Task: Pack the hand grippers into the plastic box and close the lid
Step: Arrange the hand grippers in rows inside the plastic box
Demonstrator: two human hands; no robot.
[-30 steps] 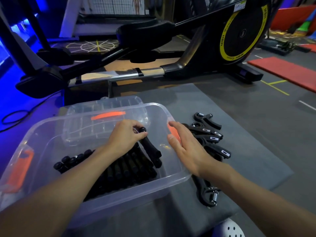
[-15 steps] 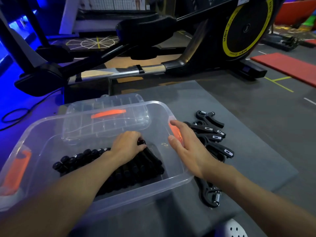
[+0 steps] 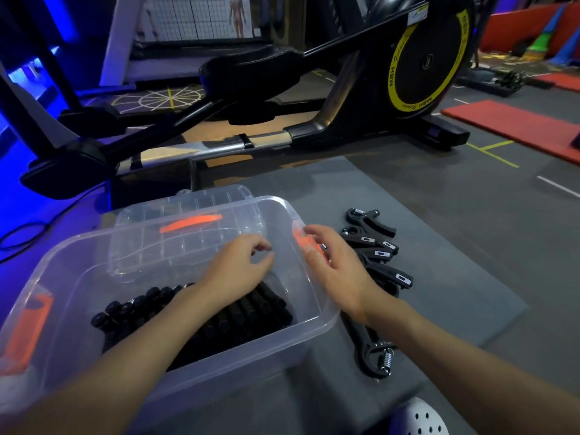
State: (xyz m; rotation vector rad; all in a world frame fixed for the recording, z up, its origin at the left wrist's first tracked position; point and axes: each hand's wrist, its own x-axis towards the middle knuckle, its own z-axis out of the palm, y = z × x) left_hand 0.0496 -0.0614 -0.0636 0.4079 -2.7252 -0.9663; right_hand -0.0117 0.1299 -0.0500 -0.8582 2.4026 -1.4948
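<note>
My left hand [image 3: 238, 268] and right hand [image 3: 335, 268]: empty, fingers loose. Black sprung plastic hand grippers [image 3: 376, 255]: I judge them rigid, light; take by handles.

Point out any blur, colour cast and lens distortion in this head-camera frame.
Head view: motion blur smears the right hand most, the left hand less; hand grippers on the mat look fairly sharp; blue light tints the floor at left; the wide lens bows the rails of the exercise machine; the plastic box rim shows soft glare.
</note>
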